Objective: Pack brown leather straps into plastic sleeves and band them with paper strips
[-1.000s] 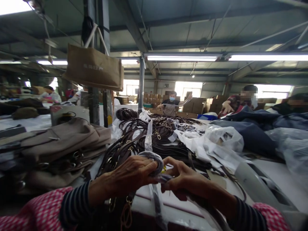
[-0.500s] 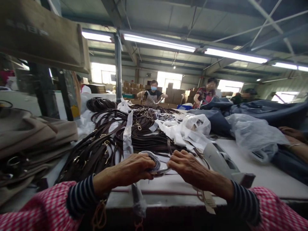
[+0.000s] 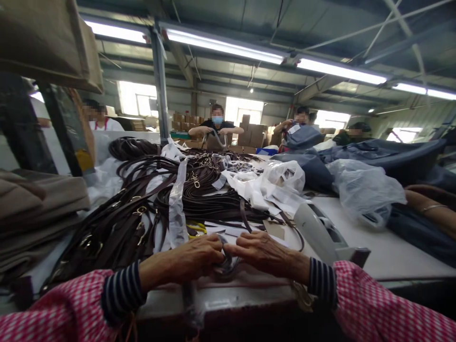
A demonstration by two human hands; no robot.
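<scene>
Left hand [image 3: 181, 259]: curled over the coil from the left, fingers bent inward.
Right hand [image 3: 265, 254]: reaching in from the right, fingertips meeting the left hand's.
Grip: both hands pressed together, pinching a small dark coil [image 3: 225, 262]; fingers hide its material and ends.
Coil's place: between the hands, just inside the near edge of the white worktable [image 3: 377, 251].
Beside it: a heap of dark leather straps [image 3: 199, 204] with brass buckles, almost touching the hands.
Rest: folded taupe bags [image 3: 32, 202] at the left edge; a white plastic bag [image 3: 285, 175] beyond the right hand; a masked co-worker [image 3: 217, 128] across the table.
Risk: a relaxed pinch could let the coil spring loose or drop over the near edge; a buckle could snag it.
</scene>
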